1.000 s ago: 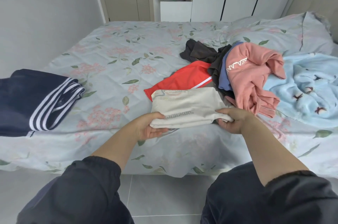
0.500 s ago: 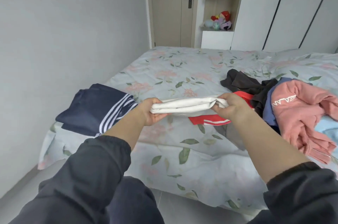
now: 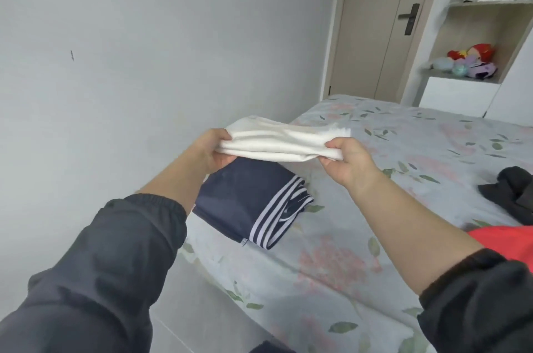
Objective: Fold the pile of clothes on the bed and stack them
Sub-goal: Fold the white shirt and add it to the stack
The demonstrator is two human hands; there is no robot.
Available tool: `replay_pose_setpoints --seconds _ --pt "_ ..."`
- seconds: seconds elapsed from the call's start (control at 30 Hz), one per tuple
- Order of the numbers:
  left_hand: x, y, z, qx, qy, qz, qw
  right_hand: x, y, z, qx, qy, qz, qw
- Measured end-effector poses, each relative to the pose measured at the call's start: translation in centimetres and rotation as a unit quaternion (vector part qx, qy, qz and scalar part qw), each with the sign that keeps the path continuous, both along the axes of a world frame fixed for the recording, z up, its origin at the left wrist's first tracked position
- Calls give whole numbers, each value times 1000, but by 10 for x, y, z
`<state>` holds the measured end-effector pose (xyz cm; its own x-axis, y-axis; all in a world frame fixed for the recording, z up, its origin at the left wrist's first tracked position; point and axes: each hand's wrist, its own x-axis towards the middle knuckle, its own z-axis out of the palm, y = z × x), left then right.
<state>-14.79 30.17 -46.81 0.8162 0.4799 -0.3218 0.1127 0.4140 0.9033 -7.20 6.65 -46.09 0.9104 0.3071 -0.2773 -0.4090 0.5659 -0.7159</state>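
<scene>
A folded white garment hangs in the air between my hands. My left hand grips its left end and my right hand pinches its right end. It hovers just above a folded navy garment with white stripes that lies on the floral bed near the left edge. At the right edge of the view lie a red garment and a dark garment, both partly cut off.
A grey wall runs along the left of the bed, with tiled floor below the bed's near edge. Behind the bed stand a door and a shelf with plush toys.
Both hands lifted the white garment off the bed and carried it left, over the navy garment. The view swung left, so most of the unfolded pile left the frame.
</scene>
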Motion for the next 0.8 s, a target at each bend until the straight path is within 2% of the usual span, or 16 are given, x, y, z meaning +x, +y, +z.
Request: replay_pose_setpoints --seconds 0.07,0.13,0.17,0.2,0.23,0.3,0.37,0.4,0.53,0.63,0.7,0.8 --pt "9 32 -9 48 -1 34 998 2 34 -18 12 -1 21 1000" --pt "19 55 -31 203 78 78 973 -3 59 -55 -30 10 59 998" --pt "21 59 -45 326 153 83 929 -7 68 -78 -97 22 83 992" --pt "24 58 -62 446 217 69 866 -13 75 -99 -177 31 106 978" --pt "26 53 -80 535 245 37 808 -17 80 -121 -260 28 113 958" --pt "32 32 -117 638 230 -73 731 -21 82 -152 -422 -57 74 902" --pt "35 11 -148 697 222 -177 658 -19 80 -164 -495 -169 35 852" --pt "34 6 -158 713 227 -198 634 -18 78 -166 -501 -192 34 843" --pt "31 4 -162 733 243 -176 610 -12 67 -167 -487 -153 47 859" --pt "29 -16 -153 765 217 -193 575 -16 52 -163 -514 -203 55 832" --pt "26 -40 -149 796 180 -200 542 -18 33 -160 -571 -263 47 776" --pt "25 -83 -138 836 118 -178 505 -17 -12 -152 -709 -345 43 613"
